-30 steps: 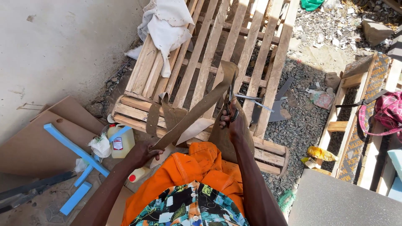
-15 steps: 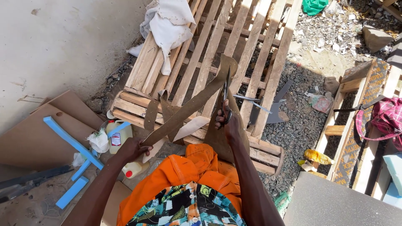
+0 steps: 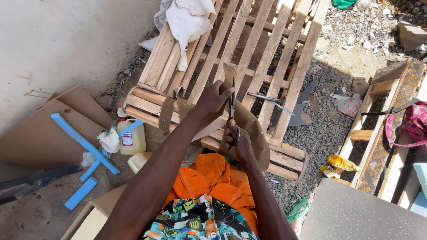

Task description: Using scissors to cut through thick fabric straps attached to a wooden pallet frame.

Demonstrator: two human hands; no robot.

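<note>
At frame centre, a brown leather piece (image 3: 249,129) is pinched taut by the left hand (image 3: 213,100) so scissors (image 3: 232,111), gripped closed-fisted by the right hand (image 3: 238,142), can cut it.

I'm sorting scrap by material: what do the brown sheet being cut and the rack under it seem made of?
The brown sheet looks like leather or a similar hide: matte, tan, bending limply where the left hand holds it. The rack is bare, unpainted wood, with visible grain in its slats.
</note>
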